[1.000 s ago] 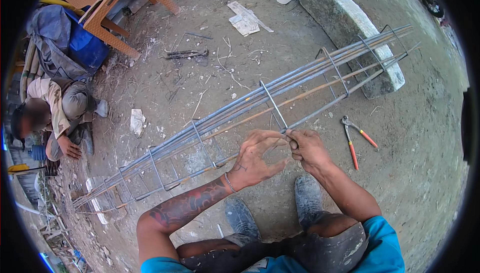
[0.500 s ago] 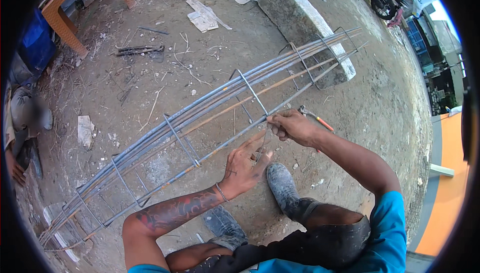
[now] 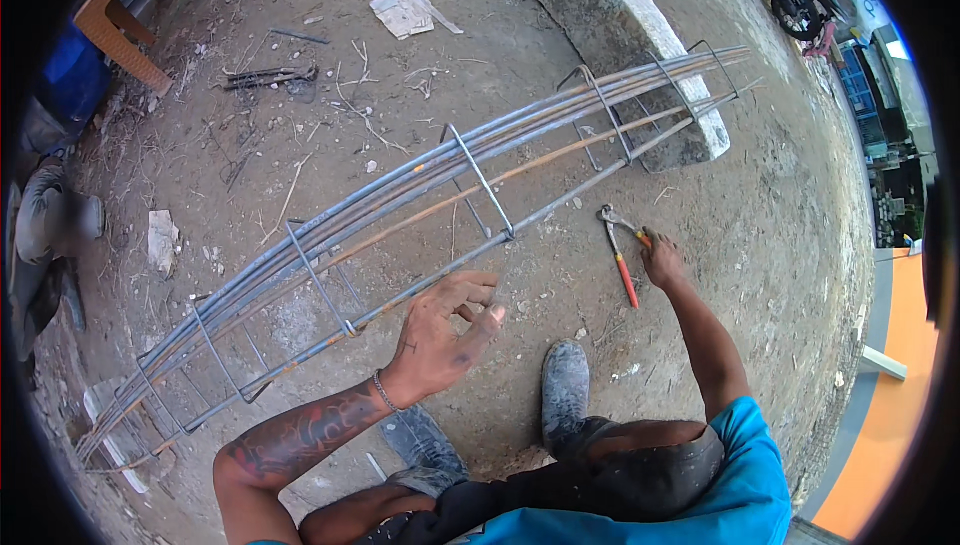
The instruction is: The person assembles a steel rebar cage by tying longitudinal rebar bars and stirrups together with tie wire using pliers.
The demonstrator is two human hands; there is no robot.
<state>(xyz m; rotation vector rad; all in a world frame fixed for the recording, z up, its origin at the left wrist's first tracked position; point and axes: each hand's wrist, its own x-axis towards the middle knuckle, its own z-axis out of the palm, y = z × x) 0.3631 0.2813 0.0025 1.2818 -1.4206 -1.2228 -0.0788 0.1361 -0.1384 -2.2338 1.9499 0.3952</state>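
Note:
A long rebar cage [image 3: 425, 207], steel bars with square stirrups [image 3: 483, 185] around them, slants across the ground in front of me. My left hand [image 3: 440, 335] hovers just on the near side of its closest bar, fingers bent and thumb apart; no object shows between them, though thin wire there would be hard to make out. Farther right, my right hand [image 3: 665, 260] has its fingers on one handle of a pair of pincers [image 3: 622, 263]. The pincers lie on the dirt with their red-and-yellow handles spread.
Under the cage's far right end lies a concrete block [image 3: 625, 35]; a pale support [image 3: 125, 465] is beneath the left end. My boots [image 3: 566, 395] stand close by. A brown plastic chair [image 3: 125, 35], cardboard scraps [image 3: 405, 7] and another person's leg [image 3: 50, 215] are farther off.
My right hand has left the bar and moved right, down to the pincers' handle. My left hand has shifted slightly left, its fingers curled more. The whole view has turned a little.

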